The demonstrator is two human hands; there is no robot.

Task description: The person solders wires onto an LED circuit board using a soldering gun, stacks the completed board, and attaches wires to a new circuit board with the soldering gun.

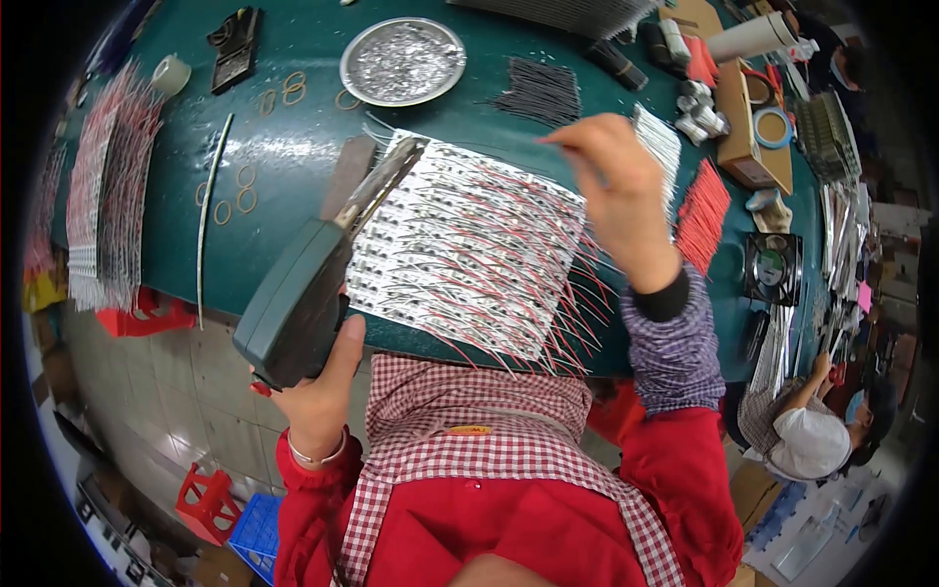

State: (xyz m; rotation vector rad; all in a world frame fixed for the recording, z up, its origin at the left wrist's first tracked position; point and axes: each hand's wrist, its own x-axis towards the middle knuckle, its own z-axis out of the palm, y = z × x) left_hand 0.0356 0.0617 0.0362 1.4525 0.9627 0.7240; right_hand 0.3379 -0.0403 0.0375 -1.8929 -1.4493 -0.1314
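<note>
A green tool hides part of the left hand, while the right hand blurs at its fingertips. Silvery bits in a metal bowl are too small to identify; the upper edge crops a grey block.

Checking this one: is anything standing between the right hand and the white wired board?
Nothing visible does: the right hand is by the upper right corner of the white wired board. The green tool in the left hand overlaps the board's left side, away from that corner.
</note>
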